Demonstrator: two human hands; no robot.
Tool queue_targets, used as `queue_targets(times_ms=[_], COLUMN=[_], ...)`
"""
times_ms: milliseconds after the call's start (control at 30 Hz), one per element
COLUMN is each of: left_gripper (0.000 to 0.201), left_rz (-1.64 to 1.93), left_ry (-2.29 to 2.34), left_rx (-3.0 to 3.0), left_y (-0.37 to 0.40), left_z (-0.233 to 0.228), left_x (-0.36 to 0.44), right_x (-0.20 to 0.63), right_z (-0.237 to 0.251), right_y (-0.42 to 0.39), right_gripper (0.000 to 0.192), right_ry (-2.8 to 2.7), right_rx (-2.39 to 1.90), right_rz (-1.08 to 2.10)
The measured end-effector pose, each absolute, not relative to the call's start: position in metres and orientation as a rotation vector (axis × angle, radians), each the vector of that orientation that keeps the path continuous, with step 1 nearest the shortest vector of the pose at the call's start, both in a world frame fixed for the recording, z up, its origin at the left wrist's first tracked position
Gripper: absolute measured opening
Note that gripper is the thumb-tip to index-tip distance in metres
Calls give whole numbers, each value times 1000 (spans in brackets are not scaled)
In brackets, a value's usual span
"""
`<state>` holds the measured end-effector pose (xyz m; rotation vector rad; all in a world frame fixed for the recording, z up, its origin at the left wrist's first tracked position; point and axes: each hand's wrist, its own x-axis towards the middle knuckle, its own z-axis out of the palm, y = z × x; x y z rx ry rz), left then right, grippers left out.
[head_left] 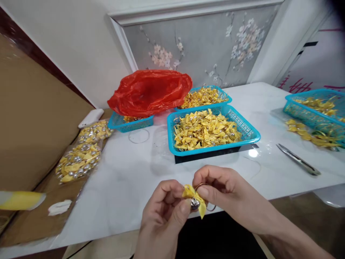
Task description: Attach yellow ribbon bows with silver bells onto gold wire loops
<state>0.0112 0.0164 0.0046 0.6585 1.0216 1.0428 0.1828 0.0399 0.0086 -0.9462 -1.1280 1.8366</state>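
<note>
My left hand (164,210) pinches a yellow ribbon bow (201,209) with a shiny silver bell (195,204) at its middle. On the bow's other side, my right hand (229,190) has thumb and forefinger closed on a thin reddish-brown cord (199,185), which loops below the fingers. Both hands are close together just above the table's front edge. Beyond them stands a blue plastic basket (212,150) heaped with similar yellow bows and bells (207,129). Where the cord meets the bow is partly covered by my fingers.
A red plastic bag (149,93) covers part of a small blue basket (132,126). Another filled basket (229,99) stands behind. At right are snips (298,158) and a blue basket (312,111). Bagged bows (79,162) lie left beside a cardboard box (35,97).
</note>
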Motion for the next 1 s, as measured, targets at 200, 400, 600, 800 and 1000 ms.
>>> queue_targets(times_ms=[200,400,600,800,1000], left_gripper=[33,33,37,23,31], left_rz=[1107,1045,996,1007,1089], left_ry=[1044,1054,970,1115,1278], left_rx=[717,650,594,656,651], left_y=[13,14,15,16,12], left_z=[10,15,11,11,18], left_x=[9,17,15,13,21], right_x=[186,185,183,184,180], right_z=[11,11,10,14,17], right_y=[43,44,43,34,29], right_gripper=[18,24,31,19,14], right_ry=[-1132,-1137,-1114,-1066,-1097], right_rx=[-936,-890,-928,-896,-1070], right_rz=[1873,1943,1961,1842,1766])
